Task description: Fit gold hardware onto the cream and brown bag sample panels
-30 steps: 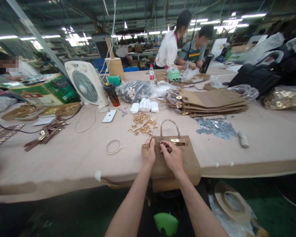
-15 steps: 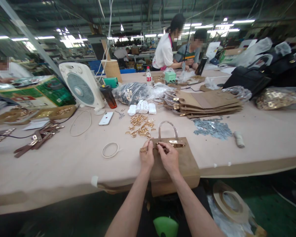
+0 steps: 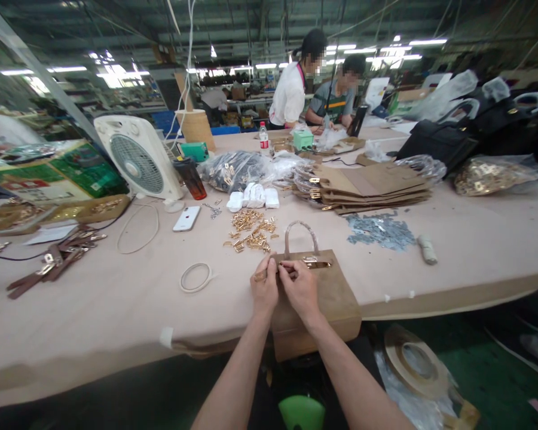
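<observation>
A brown handbag (image 3: 336, 298) lies tilted at the table's front edge, its wrapped handle (image 3: 315, 237) pointing away from me. Gold hardware (image 3: 310, 260) shows near its top. My left hand (image 3: 264, 289) is closed at the bag's upper left corner and grips a narrow brown strap (image 3: 260, 276), whose end sticks out past the fingers. Right beside it, my right hand (image 3: 301, 289) pinches something small at the strap; the fingers hide what it is. The fingertips of both hands nearly meet. Just beyond lies a pile of small gold fittings (image 3: 251, 230).
Grey metal pieces (image 3: 379, 232) and a small white roll (image 3: 427, 249) lie to the right. Stacked brown bag pieces (image 3: 367, 185) are behind. Leftward are a tape ring (image 3: 195, 278), a phone (image 3: 186, 218), a tumbler (image 3: 191, 179), a fan (image 3: 138, 155) and brown straps (image 3: 49, 263). Two people work farther back.
My right hand has moved slightly left, closer to my left hand, still pinching. My left hand keeps hold of the strap. The whole view has shifted a little.
</observation>
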